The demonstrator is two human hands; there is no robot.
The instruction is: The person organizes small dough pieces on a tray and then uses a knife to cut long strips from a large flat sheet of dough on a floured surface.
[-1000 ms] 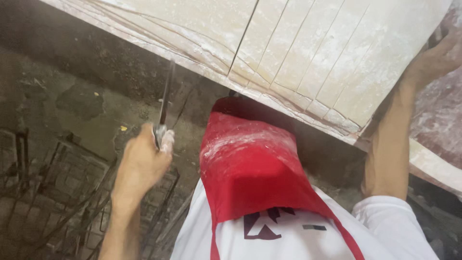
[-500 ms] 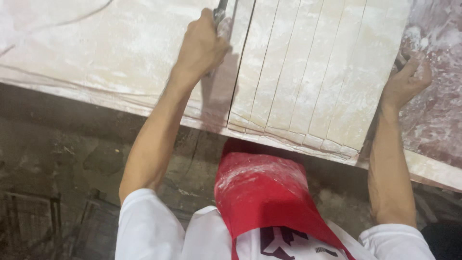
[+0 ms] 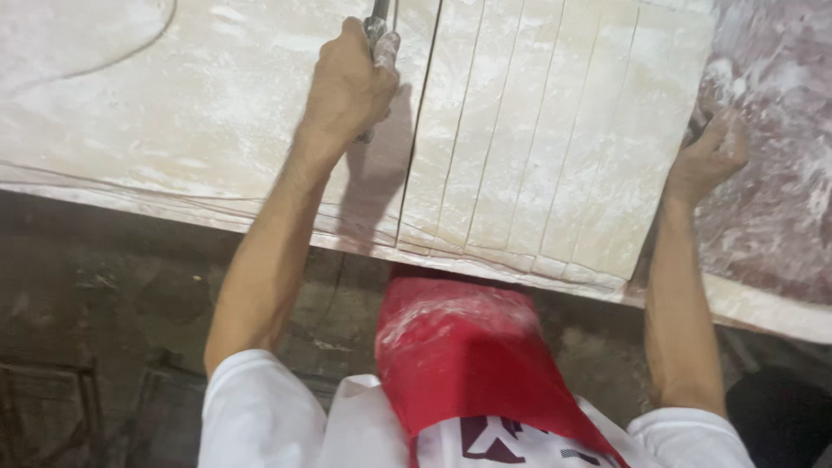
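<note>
Seen from above: a person in a white shirt and red apron [image 3: 472, 347] stands at the near edge of a floured bench [image 3: 130, 165] on which a broad sheet of rolled dough [image 3: 555, 130] lies, its front hanging slightly past that edge. The left hand [image 3: 347, 87] is clenched around the handle of a knife [image 3: 380, 26], whose blade runs out of view past the far edge of the picture; the fist sits just left of the leftmost cut line. The right hand [image 3: 711, 156] rests at the right edge of the dough, fingers curled against or under it; whether it pinches the sheet or merely steadies it cannot be told. Right of the knife, the dough is already divided into parallel strips running from the far side to the near edge; left of it the sheet is uncut. The step in hand appears to be slicing a further strip. The next stroke would call for a straight pull toward the near edge, parallel to the earlier cuts.
</note>
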